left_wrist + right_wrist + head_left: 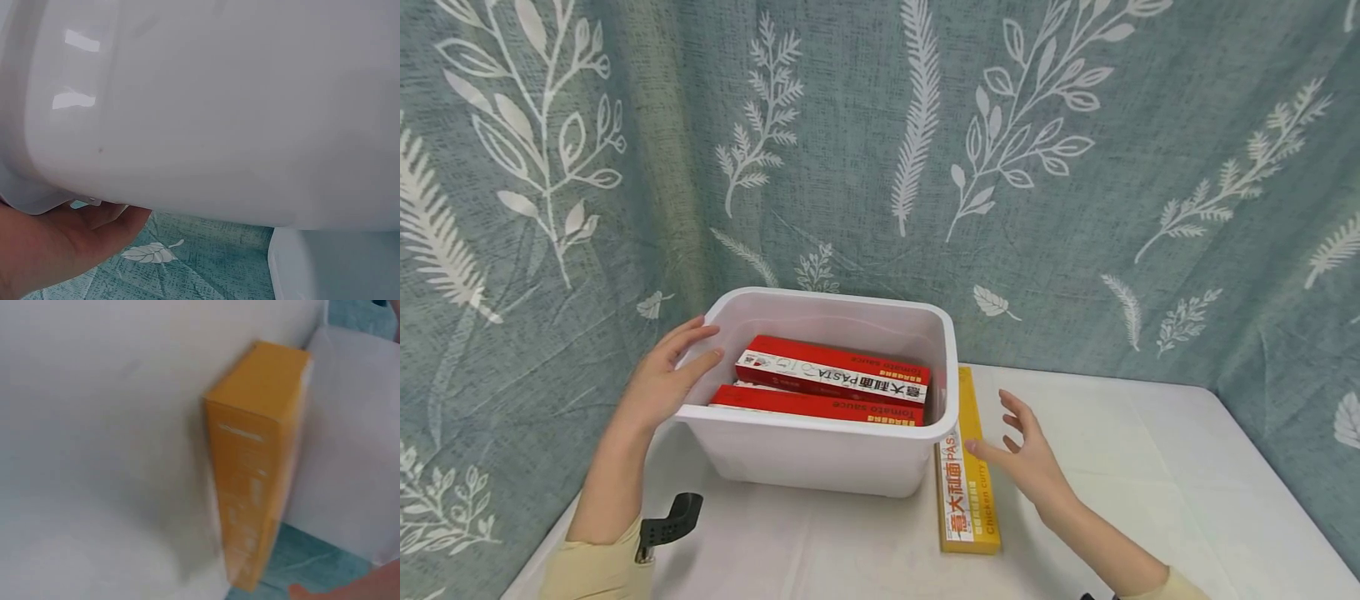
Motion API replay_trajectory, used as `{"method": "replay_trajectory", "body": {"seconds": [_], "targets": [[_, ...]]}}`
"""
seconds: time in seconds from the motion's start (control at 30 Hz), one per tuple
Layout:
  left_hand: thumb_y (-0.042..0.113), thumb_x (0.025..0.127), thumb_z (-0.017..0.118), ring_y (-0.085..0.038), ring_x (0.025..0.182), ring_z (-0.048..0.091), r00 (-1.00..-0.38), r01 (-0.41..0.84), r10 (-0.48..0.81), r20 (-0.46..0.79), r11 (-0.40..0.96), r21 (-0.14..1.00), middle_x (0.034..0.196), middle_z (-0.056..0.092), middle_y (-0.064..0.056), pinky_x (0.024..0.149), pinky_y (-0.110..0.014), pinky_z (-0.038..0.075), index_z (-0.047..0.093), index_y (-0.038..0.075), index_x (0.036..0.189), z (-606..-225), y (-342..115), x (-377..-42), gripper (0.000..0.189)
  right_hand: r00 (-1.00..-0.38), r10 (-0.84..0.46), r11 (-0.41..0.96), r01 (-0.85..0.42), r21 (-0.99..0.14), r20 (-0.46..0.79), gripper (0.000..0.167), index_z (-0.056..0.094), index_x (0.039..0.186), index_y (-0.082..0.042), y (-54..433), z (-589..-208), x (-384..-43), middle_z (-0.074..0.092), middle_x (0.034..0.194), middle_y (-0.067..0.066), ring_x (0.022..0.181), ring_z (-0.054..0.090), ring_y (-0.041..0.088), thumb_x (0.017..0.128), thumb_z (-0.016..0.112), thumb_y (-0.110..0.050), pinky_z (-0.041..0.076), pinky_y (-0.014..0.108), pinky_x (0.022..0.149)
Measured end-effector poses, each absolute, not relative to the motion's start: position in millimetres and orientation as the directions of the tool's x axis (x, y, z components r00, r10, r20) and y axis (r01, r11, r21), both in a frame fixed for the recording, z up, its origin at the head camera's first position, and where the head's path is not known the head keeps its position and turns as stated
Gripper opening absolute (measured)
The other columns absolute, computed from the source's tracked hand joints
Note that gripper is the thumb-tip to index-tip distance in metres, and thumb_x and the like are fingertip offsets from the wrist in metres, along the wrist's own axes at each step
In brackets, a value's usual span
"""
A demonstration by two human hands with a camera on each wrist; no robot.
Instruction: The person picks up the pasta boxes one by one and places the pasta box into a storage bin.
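At the left end of a white plastic bin (820, 454), my left hand (666, 371) is at the rim, thumb and fingers apart and overlapping the opening. In the left wrist view, the left hand (81, 240) shows beside the bin's rim and outer wall. Two red pasta boxes (838, 367) marked Tomato sauce lie inside the bin; the front wall partly hides the nearer one. A yellow pasta box (981, 508), marked Chicken curry, lies lengthwise on the table along the bin's right side. Over its right edge my right hand (1026, 454) hovers, fingers spread and loosely bent, holding nothing.
A white cloth covers the table (1150, 467). Blue-green curtains (865, 167) with white leaf patterns hang behind and at both sides. The bin's right rim overhangs the far part of the yellow box in the head view.
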State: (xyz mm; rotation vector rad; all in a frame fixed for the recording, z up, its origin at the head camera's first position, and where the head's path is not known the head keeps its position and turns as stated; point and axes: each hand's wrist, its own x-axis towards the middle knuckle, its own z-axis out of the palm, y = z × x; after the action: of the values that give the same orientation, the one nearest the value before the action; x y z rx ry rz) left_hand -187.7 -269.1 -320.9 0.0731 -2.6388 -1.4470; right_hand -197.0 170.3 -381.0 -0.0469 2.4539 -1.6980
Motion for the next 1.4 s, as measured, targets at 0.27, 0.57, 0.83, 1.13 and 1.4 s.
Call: {"method": "replay_trajectory", "body": {"seconds": [0.27, 0.57, 0.83, 1.13, 1.4], "targets": [[0.032, 0.101, 0.051, -0.045, 0.144, 0.013, -0.988, 0.023, -0.113, 0.102, 0.55, 0.835, 0.161, 0.018, -0.014, 0.103, -0.073, 0.019, 0.039, 0.002, 0.148, -322, -269, -188, 0.057, -0.978, -0.122, 0.373, 0.115, -0.921, -0.171, 0.096, 0.022, 0.152, -0.014, 169, -399, -184, 0.02, 0.158, 0.014, 0.142, 0.021, 0.035, 0.078, 0.082, -0.027, 0.025, 0.051, 0.114], [0.033, 0.101, 0.05, -0.044, 0.145, 0.012, -0.988, 0.024, -0.114, 0.102, 0.546, 0.837, 0.161, 0.017, -0.014, 0.102, -0.074, 0.019, 0.038, 0.003, 0.148, -323, -269, -189, 0.057, -0.965, -0.1, 0.456, 0.174, -0.873, -0.244, 0.111, 0.019, 0.153, -0.01, 164, -420, -171, 0.018, 0.155, 0.022, 0.139, 0.026, 0.044, 0.069, 0.088, -0.033, 0.029, 0.055, 0.11], [0.032, 0.101, 0.05, -0.044, 0.145, 0.011, -0.988, 0.02, -0.121, 0.099, 0.534, 0.845, 0.161, 0.017, -0.014, 0.102, -0.074, 0.019, 0.038, 0.003, 0.148, -322, -268, -188, 0.057, -0.959, -0.143, 0.517, 0.138, -0.845, -0.245, 0.121, 0.012, 0.153, 0.0, 163, -429, -162, 0.027, 0.149, 0.027, 0.127, 0.043, 0.04, 0.066, 0.09, -0.032, 0.038, 0.055, 0.105], [0.032, 0.101, 0.05, -0.044, 0.145, 0.011, -0.988, 0.016, -0.123, 0.095, 0.529, 0.849, 0.161, 0.017, -0.015, 0.102, -0.075, 0.019, 0.038, 0.002, 0.148, -321, -266, -187, 0.057, -0.955, -0.202, 0.635, 0.039, -0.771, -0.215, 0.133, 0.011, 0.151, 0.008, 163, -435, -159, 0.025, 0.151, 0.028, 0.13, 0.034, 0.038, 0.059, 0.091, -0.043, 0.03, 0.062, 0.106], [0.033, 0.101, 0.049, -0.044, 0.145, 0.011, -0.989, 0.008, -0.123, 0.085, 0.522, 0.853, 0.161, 0.016, -0.014, 0.101, -0.074, 0.023, 0.037, 0.004, 0.149, -321, -267, -187, 0.058, -0.949, -0.236, 0.638, 0.011, -0.77, -0.209, 0.139, 0.006, 0.152, 0.007, 162, -437, -158, 0.026, 0.151, 0.027, 0.132, 0.031, 0.04, 0.054, 0.093, -0.041, 0.028, 0.066, 0.105]]}}
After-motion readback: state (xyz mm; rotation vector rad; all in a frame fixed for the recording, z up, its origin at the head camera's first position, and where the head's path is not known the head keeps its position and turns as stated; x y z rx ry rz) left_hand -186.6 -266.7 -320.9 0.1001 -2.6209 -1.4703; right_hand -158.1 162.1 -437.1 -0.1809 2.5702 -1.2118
